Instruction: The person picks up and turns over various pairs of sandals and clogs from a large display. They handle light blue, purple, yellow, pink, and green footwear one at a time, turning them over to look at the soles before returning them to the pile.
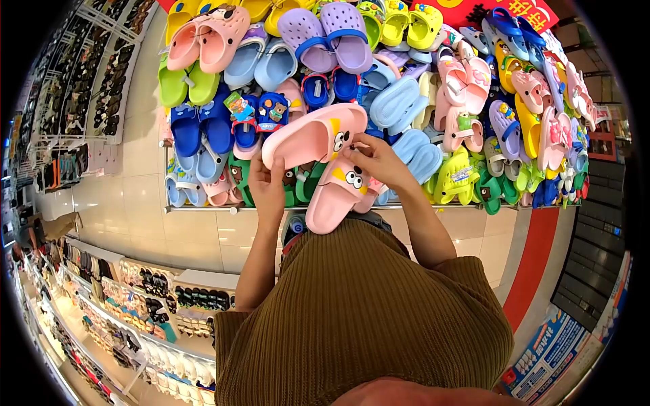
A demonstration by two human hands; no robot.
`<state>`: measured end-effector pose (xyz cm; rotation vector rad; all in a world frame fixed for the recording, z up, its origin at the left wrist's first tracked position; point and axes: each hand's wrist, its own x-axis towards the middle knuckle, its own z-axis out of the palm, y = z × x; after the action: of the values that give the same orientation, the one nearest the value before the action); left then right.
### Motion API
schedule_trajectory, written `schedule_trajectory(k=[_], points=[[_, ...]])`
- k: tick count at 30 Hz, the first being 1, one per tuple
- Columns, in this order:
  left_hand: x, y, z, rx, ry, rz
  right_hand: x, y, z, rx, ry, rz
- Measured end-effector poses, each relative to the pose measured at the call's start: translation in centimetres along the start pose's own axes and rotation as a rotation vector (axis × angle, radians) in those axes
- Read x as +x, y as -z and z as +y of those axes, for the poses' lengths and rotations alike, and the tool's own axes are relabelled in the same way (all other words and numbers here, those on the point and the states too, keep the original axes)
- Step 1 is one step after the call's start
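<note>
The ribbed brown shirt [365, 304] is filling the near view. Above it, the left hand [269, 184] is gripping the heel of a pale pink slide [305, 139], and the right hand [376, 159] is pinching near its strap, which is showing yellow and cartoon eyes. A matching slide [333, 203] is hanging tilted just below. Beyond, a display rack [237, 209] is holding heaped blue, purple, green and yellow clogs [325, 40], a red sign [474, 10] standing behind.
</note>
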<state>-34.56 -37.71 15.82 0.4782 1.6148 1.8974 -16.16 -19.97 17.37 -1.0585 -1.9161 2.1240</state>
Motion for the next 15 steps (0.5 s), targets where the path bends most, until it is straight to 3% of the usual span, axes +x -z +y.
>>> schedule_trajectory(k=[4, 8, 11, 14, 15], points=[[-0.9, 0.6, 0.7, 0.054, -0.003, 0.001, -1.8, 0.2, -2.6, 0.060, -0.058, -0.079], [-2.9, 1.0, 0.2, 0.181, -0.012, -0.009, -1.7, 0.6, -0.8, 0.178, 0.013, -0.231], [-4.3, 1.5, -1.0, 0.223, -0.003, 0.036, -2.1, -0.2, -0.6, 0.254, 0.020, -0.234], [-5.3, 3.0, -2.4, 0.228, 0.048, 0.047, -2.0, 0.5, -0.3, 0.141, -0.187, -0.252], [-5.6, 3.0, -2.5, 0.143, 0.105, 0.044, -1.8, 0.1, 0.0, 0.144, -0.165, -0.189]])
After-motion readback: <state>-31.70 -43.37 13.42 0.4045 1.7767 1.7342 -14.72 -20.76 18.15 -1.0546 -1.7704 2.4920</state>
